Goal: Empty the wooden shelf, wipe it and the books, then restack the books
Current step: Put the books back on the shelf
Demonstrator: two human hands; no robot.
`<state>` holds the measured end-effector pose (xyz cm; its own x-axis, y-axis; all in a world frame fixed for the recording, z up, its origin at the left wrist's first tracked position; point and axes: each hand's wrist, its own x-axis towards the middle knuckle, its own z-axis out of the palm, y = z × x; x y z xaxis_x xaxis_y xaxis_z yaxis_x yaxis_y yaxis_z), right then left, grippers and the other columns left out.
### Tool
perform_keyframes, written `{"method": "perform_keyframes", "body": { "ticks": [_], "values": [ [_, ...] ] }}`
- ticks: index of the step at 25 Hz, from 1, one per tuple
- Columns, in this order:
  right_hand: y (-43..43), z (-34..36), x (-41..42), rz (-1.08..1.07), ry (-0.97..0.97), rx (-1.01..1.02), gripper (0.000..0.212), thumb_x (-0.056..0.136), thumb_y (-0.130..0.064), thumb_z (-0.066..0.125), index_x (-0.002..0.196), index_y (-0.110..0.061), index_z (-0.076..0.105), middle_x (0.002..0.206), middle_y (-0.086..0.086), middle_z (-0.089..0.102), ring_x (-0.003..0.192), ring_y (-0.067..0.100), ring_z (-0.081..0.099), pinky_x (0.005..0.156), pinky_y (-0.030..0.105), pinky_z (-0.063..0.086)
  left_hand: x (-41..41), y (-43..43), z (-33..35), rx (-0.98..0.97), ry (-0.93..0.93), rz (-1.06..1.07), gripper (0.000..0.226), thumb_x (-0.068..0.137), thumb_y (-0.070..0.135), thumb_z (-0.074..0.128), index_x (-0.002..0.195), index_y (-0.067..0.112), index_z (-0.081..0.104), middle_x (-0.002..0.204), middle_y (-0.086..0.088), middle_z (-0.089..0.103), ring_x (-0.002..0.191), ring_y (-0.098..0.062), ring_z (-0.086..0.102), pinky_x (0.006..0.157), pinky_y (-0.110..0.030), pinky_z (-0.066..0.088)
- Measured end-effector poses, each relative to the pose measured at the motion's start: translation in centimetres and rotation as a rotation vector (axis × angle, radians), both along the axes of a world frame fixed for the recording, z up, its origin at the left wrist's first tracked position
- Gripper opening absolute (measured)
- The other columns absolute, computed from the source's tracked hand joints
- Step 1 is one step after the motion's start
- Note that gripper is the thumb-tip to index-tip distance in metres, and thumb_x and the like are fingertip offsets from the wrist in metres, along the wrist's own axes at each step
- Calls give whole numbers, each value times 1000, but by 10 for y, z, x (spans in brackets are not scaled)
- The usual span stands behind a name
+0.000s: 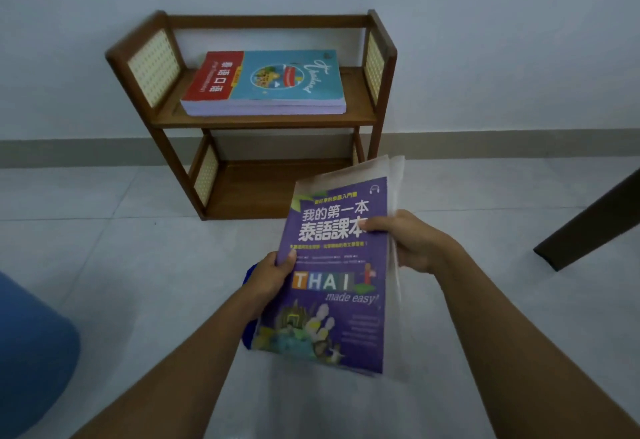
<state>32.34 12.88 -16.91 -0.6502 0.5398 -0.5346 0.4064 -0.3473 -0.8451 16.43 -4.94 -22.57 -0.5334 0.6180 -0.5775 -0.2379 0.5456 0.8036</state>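
Observation:
A small wooden shelf (263, 119) with rattan side panels stands against the wall. Its upper board carries a stack of books, a red and blue one (266, 78) on top. The lower board is bare. In front of the shelf I hold a purple Thai textbook (341, 275) above the floor. My left hand (273, 277) grips its left edge, with a bit of blue cloth (250, 329) showing under that hand. My right hand (407, 241) holds the right edge, thumb on the cover, pages fanned out.
The floor is pale tile (138, 265), meeting a grey skirting along the white wall. A dark furniture leg (588, 220) slants in at the right. A blue rounded object (31, 352) sits at the lower left.

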Motion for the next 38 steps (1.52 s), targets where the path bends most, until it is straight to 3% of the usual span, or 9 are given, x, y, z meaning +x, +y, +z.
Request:
{"method": "perform_keyframes", "body": {
  "ticks": [5,10,12,14,16,18,23,33,38],
  "values": [
    [-26,-14,-50,-298,180,-266,44,82,-4,68,123,-5,52,106,18,69,92,34,69,77,52,56,-64,4,21,-147,151,-10,36,92,41,57,110,9,60,106,-11,68,88,-24,66,77,-33,53],
    [-37,-34,-108,-564,351,-519,55,79,7,63,126,-16,44,116,21,62,99,39,64,74,60,54,-126,4,22,-564,641,44,64,78,48,67,129,13,48,132,-14,53,119,-33,50,98,-42,44],
    [-41,-49,-134,-689,428,-617,65,75,8,65,130,-19,44,119,21,62,102,40,64,74,65,52,-140,3,24,-591,506,184,80,69,56,66,131,10,45,132,-17,51,118,-35,50,96,-41,44],
    [-42,-61,-156,-818,493,-681,69,73,8,69,131,-20,46,119,18,64,101,38,65,74,66,51,-146,4,34,-433,158,342,85,74,60,63,137,9,39,137,-19,47,116,-39,52,85,-39,46],
    [-41,-72,-177,-887,566,-725,64,76,7,68,131,-20,49,121,17,63,103,36,65,82,65,50,-156,8,41,-325,-171,364,75,83,57,61,136,10,38,132,-23,52,104,-41,60,72,-42,52],
    [-34,-81,-194,-904,618,-734,58,81,6,64,132,-18,50,123,16,63,107,35,63,88,64,48,-169,13,44,-244,-301,337,62,85,44,65,130,7,43,111,-24,63,88,-35,67,63,-40,57],
    [-5,-100,-230,-901,642,-718,64,76,5,68,132,-20,52,120,16,65,106,37,64,82,64,51,-196,36,13,25,-285,472,36,85,8,67,117,5,51,114,-18,63,89,-28,66,51,-31,59],
    [4,-137,-252,-969,586,-729,64,81,3,68,134,-24,45,122,15,63,107,36,63,80,65,51,-204,60,-28,151,-279,649,8,91,7,59,90,6,51,91,-12,63,85,-25,63,66,-35,55],
    [13,-121,-252,-863,301,-677,47,88,-3,64,128,-13,42,121,13,60,108,33,59,85,61,50,-205,62,-37,187,-510,805,15,91,0,56,105,0,50,106,-19,61,94,-28,63,77,-41,52]
  ]
}}
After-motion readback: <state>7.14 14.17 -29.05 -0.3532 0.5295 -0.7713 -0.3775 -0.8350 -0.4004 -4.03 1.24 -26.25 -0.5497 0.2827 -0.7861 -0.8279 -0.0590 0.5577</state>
